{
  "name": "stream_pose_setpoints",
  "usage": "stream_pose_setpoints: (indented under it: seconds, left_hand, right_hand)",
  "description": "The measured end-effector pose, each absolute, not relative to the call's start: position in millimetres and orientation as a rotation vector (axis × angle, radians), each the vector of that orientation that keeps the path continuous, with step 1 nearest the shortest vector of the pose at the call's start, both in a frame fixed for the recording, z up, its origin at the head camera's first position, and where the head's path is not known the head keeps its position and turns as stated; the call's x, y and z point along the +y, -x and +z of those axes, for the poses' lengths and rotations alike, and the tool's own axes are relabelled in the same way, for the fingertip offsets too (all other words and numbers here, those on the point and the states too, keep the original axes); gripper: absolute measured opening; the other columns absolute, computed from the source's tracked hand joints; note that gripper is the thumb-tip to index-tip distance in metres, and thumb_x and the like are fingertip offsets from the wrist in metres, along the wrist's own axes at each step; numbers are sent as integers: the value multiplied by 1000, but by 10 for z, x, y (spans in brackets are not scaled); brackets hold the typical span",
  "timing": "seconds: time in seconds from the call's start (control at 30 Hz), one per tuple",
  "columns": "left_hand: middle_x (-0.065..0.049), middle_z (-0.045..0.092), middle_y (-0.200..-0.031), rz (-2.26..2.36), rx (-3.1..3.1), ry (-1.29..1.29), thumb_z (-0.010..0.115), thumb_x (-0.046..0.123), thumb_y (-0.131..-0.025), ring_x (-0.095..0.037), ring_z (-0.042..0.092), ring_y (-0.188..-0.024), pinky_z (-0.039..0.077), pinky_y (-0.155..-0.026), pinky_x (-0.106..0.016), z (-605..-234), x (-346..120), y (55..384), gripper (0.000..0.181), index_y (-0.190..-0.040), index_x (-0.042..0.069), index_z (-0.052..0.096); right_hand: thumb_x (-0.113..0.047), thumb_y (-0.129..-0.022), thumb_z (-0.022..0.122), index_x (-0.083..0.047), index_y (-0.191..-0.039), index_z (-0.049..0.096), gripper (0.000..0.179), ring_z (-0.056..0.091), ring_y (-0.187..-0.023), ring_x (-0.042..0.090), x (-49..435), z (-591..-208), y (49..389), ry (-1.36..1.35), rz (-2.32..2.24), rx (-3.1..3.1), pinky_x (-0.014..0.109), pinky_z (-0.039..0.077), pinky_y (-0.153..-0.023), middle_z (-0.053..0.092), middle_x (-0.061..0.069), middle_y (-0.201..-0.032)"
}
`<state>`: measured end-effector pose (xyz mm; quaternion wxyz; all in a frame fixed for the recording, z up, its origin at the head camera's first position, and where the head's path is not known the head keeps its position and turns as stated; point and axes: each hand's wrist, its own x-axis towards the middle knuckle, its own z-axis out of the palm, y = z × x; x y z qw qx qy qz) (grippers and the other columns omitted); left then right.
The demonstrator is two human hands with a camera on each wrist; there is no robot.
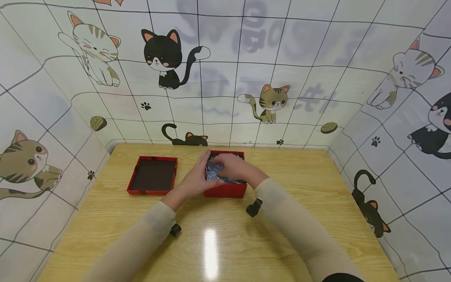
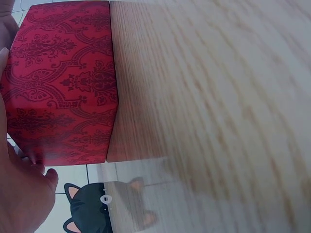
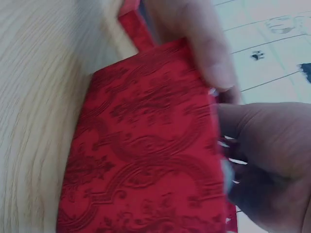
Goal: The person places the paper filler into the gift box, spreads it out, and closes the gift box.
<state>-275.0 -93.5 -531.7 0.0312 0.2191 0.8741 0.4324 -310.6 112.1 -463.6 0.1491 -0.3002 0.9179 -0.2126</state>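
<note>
A red box (image 1: 225, 191) with a damask pattern stands on the table, its top uncovered. Grey-blue shredded paper (image 1: 212, 172) fills it. My left hand (image 1: 193, 181) grips the box's left side, its thumb along the near rim and its fingers along the side wall. From the right, my right hand (image 1: 234, 166) reaches over the rim with curled fingers in the shredded paper; the fingertips are partly hidden. In the right wrist view the near wall of the box (image 3: 146, 145) covers part of that hand, and pale shreds show between its fingers.
Left of the box lies a shallow red lid (image 1: 156, 175), its dark inside facing up. The wooden table (image 1: 292, 196) ends at a white wall (image 1: 225, 78) with cat drawings, which also closes in both sides.
</note>
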Motion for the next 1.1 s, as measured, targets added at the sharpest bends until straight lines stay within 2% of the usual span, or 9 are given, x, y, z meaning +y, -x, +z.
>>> stream_pose_setpoints:
  seconds: [0.07,0.27,0.43,0.53,0.8,1.1]
  left_hand:
    - [-5,7,-187,1341,2689,-677,85,64,-91,-31,13,-170,26,-131,-65,-5317,-938,2751,126,-180,17,8]
    - [3,3,-186,1356,2669,-668,82,68,-92,-28,12,-170,29,-130,-63,-5316,-948,2744,126,-180,20,6]
    - [7,3,-185,1367,2672,-679,84,66,-91,-25,12,-170,30,-131,-59,-5335,-947,2760,127,-180,15,8]
    - [7,4,-185,1346,2689,-680,85,66,-91,-24,11,-170,29,-132,-58,-5336,-943,2767,128,-179,13,10]
    - [-1,5,-187,1321,2703,-687,84,68,-90,-27,11,-170,27,-132,-59,-5323,-938,2768,128,-180,18,7]
    - [3,5,-186,1322,2701,-668,85,66,-90,-26,12,-170,27,-131,-61,-5323,-946,2764,127,-180,21,7]
  right_hand:
    - [-14,-101,83,-7,-145,71,46,65,-134,29,1131,-4588,3076,852,-706,2641,45,51,-118,71,10,-143]
    - [-13,-102,83,-7,-132,76,32,70,-121,23,1057,-4580,2995,818,-913,2635,39,57,-109,76,7,-129]
    - [-13,-104,80,-9,-121,81,17,73,-109,18,981,-4660,2966,800,-916,2611,38,60,-103,80,3,-115]
    - [-13,-106,77,-8,-125,81,20,72,-112,19,976,-4716,2979,790,-856,2590,40,59,-105,80,4,-118]
    - [-10,-106,74,-4,-134,77,29,70,-124,27,995,-4813,3063,814,-764,2550,44,55,-112,78,10,-130]
    - [-12,-107,75,-8,-135,77,29,70,-125,22,1140,-4774,3141,839,-923,2499,41,55,-112,77,5,-132]
